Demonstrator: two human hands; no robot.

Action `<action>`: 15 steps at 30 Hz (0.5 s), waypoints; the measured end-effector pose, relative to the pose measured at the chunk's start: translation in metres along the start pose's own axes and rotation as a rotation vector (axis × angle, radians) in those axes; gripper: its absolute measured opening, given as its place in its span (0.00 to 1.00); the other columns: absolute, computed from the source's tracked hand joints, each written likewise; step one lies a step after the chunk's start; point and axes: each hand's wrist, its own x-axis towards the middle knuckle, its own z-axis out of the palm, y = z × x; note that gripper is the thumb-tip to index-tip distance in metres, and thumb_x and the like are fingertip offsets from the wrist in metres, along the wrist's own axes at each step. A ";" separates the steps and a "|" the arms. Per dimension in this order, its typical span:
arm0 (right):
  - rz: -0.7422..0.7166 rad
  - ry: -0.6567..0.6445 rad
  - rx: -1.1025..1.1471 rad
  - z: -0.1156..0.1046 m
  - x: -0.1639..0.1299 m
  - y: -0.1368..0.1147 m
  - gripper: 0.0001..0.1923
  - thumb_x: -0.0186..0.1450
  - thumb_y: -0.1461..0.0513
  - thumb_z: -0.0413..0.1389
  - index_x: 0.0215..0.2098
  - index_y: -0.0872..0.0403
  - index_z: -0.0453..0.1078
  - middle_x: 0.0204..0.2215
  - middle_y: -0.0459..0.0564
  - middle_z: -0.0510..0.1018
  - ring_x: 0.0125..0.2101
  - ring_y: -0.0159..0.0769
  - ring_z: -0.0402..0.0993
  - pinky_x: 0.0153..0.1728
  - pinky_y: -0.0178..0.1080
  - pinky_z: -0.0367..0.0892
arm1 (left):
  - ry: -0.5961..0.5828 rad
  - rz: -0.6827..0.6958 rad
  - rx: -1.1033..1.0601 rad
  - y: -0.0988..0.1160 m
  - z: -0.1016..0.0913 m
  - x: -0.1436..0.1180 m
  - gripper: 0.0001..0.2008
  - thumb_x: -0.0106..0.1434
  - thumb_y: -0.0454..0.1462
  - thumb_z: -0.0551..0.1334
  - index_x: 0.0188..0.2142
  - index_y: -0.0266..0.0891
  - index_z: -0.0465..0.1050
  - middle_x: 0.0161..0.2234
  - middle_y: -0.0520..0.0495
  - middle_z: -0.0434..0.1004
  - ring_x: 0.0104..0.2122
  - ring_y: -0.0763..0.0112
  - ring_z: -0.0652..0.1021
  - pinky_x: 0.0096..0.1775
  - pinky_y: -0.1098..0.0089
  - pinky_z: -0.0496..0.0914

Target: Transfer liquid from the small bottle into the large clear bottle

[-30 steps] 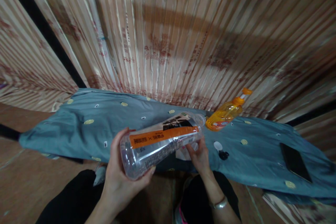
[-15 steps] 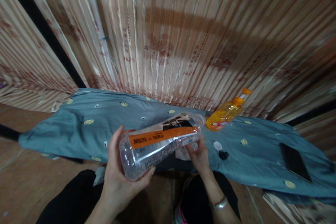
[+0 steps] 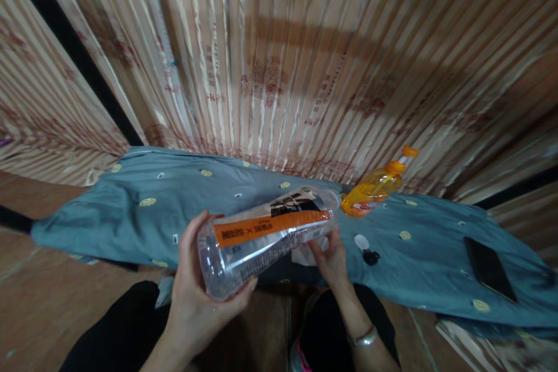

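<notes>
Clear plastic bottle (image 3: pixel 270 232): the left hand (image 3: pixel 198 299) grasps its base, the right hand (image 3: pixel 332 260) grasps near its neck; squeezing lightly is better.

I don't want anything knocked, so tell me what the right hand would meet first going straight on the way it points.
The clear bottle, which the right hand touches near its neck end; past that, probably the patterned curtain, though depth is hard to judge.
</notes>
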 end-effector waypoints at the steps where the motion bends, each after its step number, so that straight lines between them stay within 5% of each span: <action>1: -0.003 0.000 -0.001 0.000 0.000 0.001 0.27 0.59 0.47 0.64 0.52 0.50 0.69 0.39 0.53 0.86 0.42 0.54 0.84 0.42 0.51 0.78 | 0.001 0.003 0.003 0.000 0.000 0.000 0.49 0.51 0.45 0.77 0.70 0.49 0.62 0.60 0.42 0.76 0.56 0.56 0.81 0.57 0.59 0.78; 15: -0.002 -0.013 -0.020 0.001 -0.001 0.002 0.30 0.59 0.49 0.66 0.55 0.48 0.68 0.42 0.53 0.86 0.43 0.55 0.85 0.45 0.53 0.79 | -0.010 -0.007 0.010 -0.004 0.000 0.000 0.48 0.50 0.45 0.77 0.69 0.49 0.63 0.61 0.40 0.75 0.56 0.54 0.81 0.56 0.55 0.79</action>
